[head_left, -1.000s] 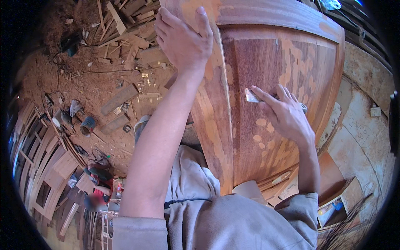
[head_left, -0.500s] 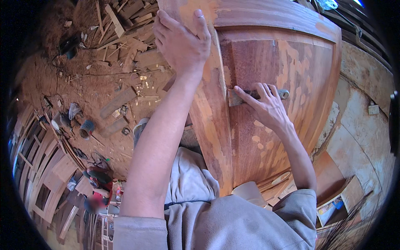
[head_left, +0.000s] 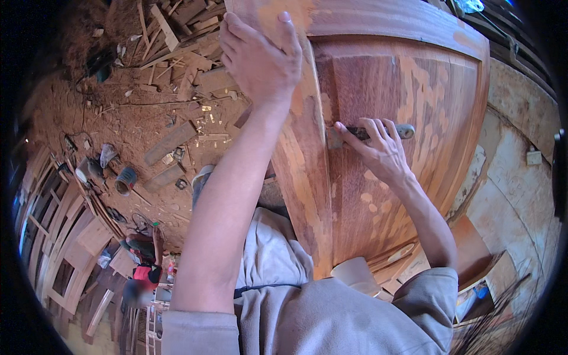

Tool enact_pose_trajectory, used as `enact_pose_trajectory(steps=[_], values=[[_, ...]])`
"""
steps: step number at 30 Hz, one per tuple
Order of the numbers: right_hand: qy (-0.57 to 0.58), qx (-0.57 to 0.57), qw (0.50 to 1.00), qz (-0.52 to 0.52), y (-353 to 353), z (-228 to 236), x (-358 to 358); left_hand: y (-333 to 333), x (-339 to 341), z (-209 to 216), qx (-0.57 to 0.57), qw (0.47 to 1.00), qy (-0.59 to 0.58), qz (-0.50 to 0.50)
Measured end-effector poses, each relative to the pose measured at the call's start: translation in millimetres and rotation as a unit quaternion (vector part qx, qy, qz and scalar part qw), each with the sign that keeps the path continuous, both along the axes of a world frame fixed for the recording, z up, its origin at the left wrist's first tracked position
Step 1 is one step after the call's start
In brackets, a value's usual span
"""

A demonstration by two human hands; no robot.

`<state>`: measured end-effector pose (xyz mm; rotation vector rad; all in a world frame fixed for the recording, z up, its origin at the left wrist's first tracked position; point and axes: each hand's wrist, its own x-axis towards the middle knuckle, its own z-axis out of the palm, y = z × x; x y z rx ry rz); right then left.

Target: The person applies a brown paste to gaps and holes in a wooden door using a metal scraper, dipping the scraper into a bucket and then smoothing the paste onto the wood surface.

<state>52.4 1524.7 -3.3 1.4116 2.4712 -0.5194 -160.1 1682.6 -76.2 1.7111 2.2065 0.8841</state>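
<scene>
A reddish-brown wooden panelled door (head_left: pixel 361 77), patched with lighter orange filler, stands tilted before me. My left hand (head_left: pixel 260 62) rests on its left stile near the top, fingers stretched and thumb apart, holding nothing. In my right hand (head_left: pixel 381 151) is a putty knife (head_left: pixel 404 131), gripped by its dark handle, whose rounded end sticks out to the right. My thumb lies along the tool near the blade. The blade meets the recessed edge between stile and panel; its very tip is hard to make out.
Wood offcuts (head_left: pixel 171 142) and sawdust litter the floor at left, with a bucket (head_left: pixel 125 180). Scrap wood (head_left: pixel 165 29) is heaped at the far left. A person in red (head_left: pixel 145 273) is at lower left, beside stacked wooden frames (head_left: pixel 77 254). A stained wall (head_left: pixel 509 177) stands at right.
The putty knife in my right hand has shifted slightly and its blade shows at a different angle. My left hand stays on the stile. The person at lower left has moved an arm.
</scene>
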Motion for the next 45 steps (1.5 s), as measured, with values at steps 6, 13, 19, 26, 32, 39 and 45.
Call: enact_pose_trajectory(steps=[6, 13, 19, 26, 32, 39, 45], values=[[-0.047, 0.03, 0.998, 0.002, -9.6, 4.2, -3.2, 0.9, -0.5, 2.1, 0.016, 1.0, 0.004, -0.002], [-0.071, 0.0, 0.997, -0.044, 2.9, 42.2, -10.5, -2.0, -3.5, 3.8, 0.002, 1.0, -0.003, -0.004], [0.067, -0.112, 0.937, -0.325, -14.4, 67.0, -28.1, -0.6, -1.9, 4.8, -0.009, 1.0, -0.025, -0.017], [-0.035, -0.21, 0.932, -0.294, -18.8, 56.4, -44.3, 0.1, 2.9, 11.0, -0.03, 0.999, -0.028, -0.007], [-0.088, -0.204, 0.955, -0.197, 19.2, 61.9, -59.9, 1.4, 0.8, 8.7, -0.03, 0.999, -0.02, 0.001], [-0.123, -0.209, 0.96, -0.138, 36.2, 54.4, -71.8, -1.4, 0.6, 7.6, -0.035, 0.999, -0.031, -0.001], [-0.155, -0.212, 0.956, -0.132, 41.3, 54.3, -80.2, -0.8, -2.6, 7.0, -0.033, 0.998, -0.053, 0.001]])
